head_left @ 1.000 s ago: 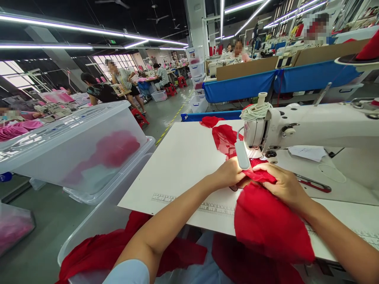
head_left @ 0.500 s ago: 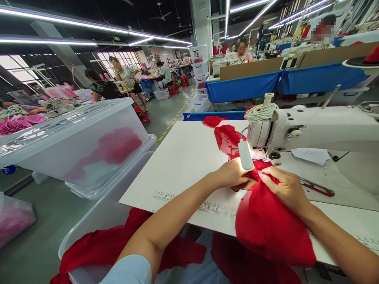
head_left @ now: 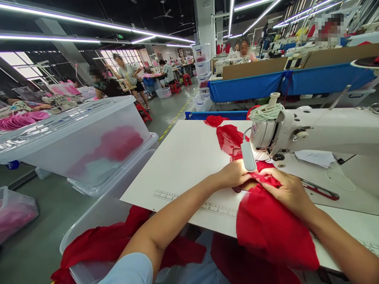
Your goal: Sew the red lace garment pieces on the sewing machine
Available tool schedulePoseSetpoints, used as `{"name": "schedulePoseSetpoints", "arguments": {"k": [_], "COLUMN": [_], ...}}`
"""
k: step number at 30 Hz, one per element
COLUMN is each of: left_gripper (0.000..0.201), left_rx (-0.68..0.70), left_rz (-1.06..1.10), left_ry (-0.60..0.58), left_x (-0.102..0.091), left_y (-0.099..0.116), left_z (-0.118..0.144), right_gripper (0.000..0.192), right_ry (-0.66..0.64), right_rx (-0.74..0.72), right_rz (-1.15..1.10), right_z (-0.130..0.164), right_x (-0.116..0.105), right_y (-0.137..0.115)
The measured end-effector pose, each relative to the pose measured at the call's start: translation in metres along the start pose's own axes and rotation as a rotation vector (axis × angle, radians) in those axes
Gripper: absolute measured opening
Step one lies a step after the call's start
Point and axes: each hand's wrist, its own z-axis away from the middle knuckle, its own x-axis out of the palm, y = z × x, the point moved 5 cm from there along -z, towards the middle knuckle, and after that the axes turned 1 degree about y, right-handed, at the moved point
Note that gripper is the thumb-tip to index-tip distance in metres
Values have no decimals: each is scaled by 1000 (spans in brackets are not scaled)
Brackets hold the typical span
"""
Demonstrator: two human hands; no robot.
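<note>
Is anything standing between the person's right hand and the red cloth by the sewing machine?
Nothing visible does: the right hand pinches the red cloth directly, just in front of the sewing machine. The small lamp hangs beside the left hand, not between.

Long tube lights [head_left: 68,17] glare white against a dark ceiling [head_left: 124,14], and the windows [head_left: 19,65] at far left are washed out. A small lamp [head_left: 248,157] throws a bright, warm patch on the cloth [head_left: 274,228]; below the table [head_left: 174,165] lies shadow. The lid [head_left: 68,113] shows streaky reflections. Nearby detail is fairly sharp, the distance softer; wide-angle stretch slants the edges, and several heads [head_left: 244,47] are pixelated.
</note>
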Motion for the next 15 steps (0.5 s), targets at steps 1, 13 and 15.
{"name": "schedulePoseSetpoints", "arguments": {"k": [1,13,15], "left_gripper": [27,31,33], "left_rx": [3,8,24], "left_rz": [0,-133,-276], "left_ry": [-10,-37,16], "left_x": [-1,-6,-3], "left_y": [0,-6,-4], "left_z": [0,-2,-2], "right_gripper": [15,13,14], "right_ry": [-3,35,25], "right_rx": [-3,-22,-46], "right_rz": [7,25,14], "right_z": [1,-1,-1], "right_x": [1,0,1], "right_y": [2,-5,-4]}}
